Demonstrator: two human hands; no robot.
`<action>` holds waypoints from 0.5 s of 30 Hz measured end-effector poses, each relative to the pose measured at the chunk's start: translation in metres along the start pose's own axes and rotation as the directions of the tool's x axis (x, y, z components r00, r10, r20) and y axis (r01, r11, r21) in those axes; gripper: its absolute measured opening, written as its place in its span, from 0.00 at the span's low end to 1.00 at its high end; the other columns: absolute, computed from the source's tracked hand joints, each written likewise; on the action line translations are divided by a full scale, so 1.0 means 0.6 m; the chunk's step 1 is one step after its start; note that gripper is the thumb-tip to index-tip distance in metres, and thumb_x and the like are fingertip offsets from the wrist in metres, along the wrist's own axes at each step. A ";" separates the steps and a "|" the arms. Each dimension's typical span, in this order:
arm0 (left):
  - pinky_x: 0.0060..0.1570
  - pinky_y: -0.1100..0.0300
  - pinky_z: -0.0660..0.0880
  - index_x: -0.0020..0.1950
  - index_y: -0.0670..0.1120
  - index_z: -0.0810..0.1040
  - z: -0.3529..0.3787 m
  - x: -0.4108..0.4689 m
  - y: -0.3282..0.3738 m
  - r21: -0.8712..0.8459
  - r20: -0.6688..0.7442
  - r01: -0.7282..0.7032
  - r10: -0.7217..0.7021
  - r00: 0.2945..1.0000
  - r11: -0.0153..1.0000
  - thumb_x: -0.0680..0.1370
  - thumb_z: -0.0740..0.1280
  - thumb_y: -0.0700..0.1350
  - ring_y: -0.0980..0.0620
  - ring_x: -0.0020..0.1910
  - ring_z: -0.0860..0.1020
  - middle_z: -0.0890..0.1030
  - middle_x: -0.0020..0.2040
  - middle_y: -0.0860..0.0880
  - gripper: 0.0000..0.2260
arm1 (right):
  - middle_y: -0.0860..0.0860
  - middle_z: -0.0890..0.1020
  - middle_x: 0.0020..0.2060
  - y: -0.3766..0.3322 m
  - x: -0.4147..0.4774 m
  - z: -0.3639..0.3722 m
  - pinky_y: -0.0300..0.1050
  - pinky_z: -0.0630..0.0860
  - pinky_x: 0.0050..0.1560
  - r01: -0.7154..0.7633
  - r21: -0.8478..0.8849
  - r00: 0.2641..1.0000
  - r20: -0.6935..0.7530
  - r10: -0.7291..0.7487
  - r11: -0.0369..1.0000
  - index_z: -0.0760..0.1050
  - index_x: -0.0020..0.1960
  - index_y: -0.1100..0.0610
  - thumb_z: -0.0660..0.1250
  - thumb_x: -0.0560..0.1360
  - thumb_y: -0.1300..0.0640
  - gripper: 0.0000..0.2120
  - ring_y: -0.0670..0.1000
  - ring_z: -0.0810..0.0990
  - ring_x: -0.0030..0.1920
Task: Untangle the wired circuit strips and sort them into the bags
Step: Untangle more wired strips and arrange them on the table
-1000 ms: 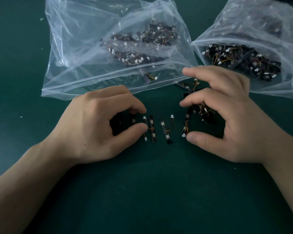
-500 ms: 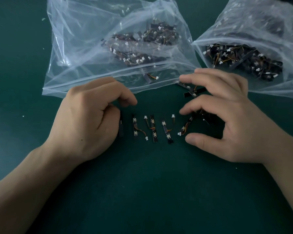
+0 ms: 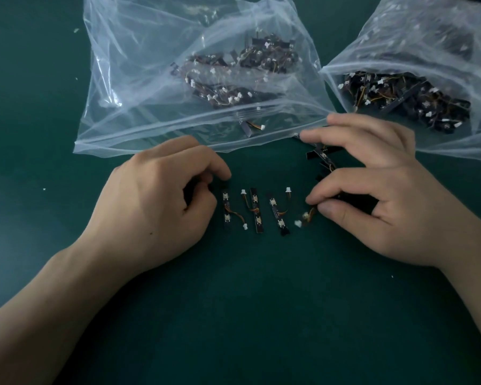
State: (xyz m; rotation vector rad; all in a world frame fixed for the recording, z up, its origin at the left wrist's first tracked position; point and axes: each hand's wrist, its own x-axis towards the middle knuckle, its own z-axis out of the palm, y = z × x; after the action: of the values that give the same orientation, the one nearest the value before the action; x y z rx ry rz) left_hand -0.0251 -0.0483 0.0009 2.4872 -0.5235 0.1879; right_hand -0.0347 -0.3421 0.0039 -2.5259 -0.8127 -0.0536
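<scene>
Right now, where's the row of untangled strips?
Head view, centre: the row of untangled strips lies on the green table between the left hand and the right hand, which pinches a tangled strip, just below the left bag.

Right bag (image 3: 433, 34) partly beyond frame edge

Two bags lie at the back of the table (image 3: 261, 301): the left bag (image 3: 150, 79) and, to its right, the right bag (image 3: 442, 37), each with a heap of strips inside. In front of the left bag, three strips (image 3: 256, 211) lie side by side in a row between the left hand (image 3: 150, 207) and the right hand (image 3: 386, 195). A tangle of strips (image 3: 324, 157) lies under the right hand's fingers; one wired strip (image 3: 306, 216), pinched by its thumb and forefinger, ends the row on the right
</scene>
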 end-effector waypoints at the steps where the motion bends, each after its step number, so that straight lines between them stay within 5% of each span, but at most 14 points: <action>1: 0.37 0.49 0.76 0.51 0.52 0.84 0.000 0.001 -0.001 -0.018 -0.007 -0.005 0.005 1.000 1.000 0.73 0.65 0.40 0.53 0.38 0.75 0.77 0.44 0.57 0.12 | 0.47 0.73 0.75 0.000 0.000 0.000 0.59 0.52 0.78 0.004 0.002 1.000 -0.001 -0.004 1.000 0.85 0.48 0.46 0.72 0.77 0.53 0.04 0.53 0.60 0.81; 6: 0.32 0.51 0.74 0.48 0.55 0.80 -0.001 0.000 0.001 0.020 -0.060 0.046 -0.045 0.997 0.999 0.74 0.66 0.46 0.52 0.32 0.73 0.72 0.35 0.54 0.07 | 0.47 0.73 0.75 0.000 0.000 0.003 0.61 0.54 0.77 0.018 0.005 1.000 0.005 -0.018 1.000 0.86 0.48 0.46 0.71 0.77 0.54 0.05 0.53 0.61 0.81; 11: 0.33 0.60 0.70 0.44 0.58 0.73 -0.003 -0.004 0.003 0.155 -0.030 0.129 -0.126 0.992 0.979 0.72 0.66 0.58 0.58 0.32 0.74 0.77 0.39 0.62 0.06 | 0.46 0.72 0.74 -0.001 0.000 0.002 0.57 0.53 0.78 -0.034 0.020 0.999 -0.025 0.034 0.999 0.82 0.54 0.49 0.72 0.75 0.53 0.07 0.51 0.62 0.80; 15: 0.34 0.58 0.72 0.45 0.59 0.74 -0.005 -0.002 0.005 0.158 -0.025 0.136 -0.134 0.991 0.978 0.72 0.66 0.59 0.60 0.31 0.74 0.78 0.40 0.63 0.07 | 0.46 0.73 0.74 -0.001 -0.001 0.002 0.56 0.53 0.77 -0.046 0.022 0.999 -0.028 0.046 0.999 0.82 0.53 0.50 0.73 0.74 0.52 0.08 0.52 0.62 0.80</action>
State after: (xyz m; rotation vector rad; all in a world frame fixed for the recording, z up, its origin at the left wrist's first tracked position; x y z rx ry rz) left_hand -0.0277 -0.0487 0.0045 2.6641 -0.3432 0.2012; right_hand -0.0356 -0.3412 0.0031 -2.5169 -0.7397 -0.0658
